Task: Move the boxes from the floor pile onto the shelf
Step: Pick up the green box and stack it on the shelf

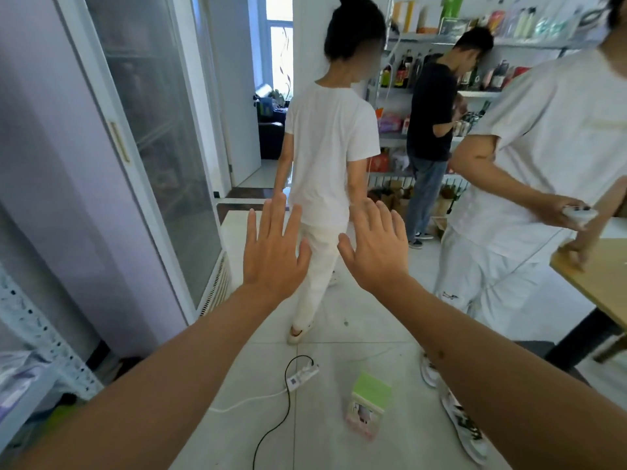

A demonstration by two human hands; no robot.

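My left hand [273,247] and right hand [375,247] up in air, fingers flat and spread, holding nothing. One small green-pink box [368,403] on floor [339,317] below, beside white power strip [302,376]. Shelf [475,95] far ahead, behind three people.

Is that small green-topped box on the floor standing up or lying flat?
Standing. The box sits on the tiles with its green top facing up and a pink printed side showing below it.

Green-topped box [368,403] with pink sides (picture printed on front), white power strip [303,376], lilac wall [51,164]
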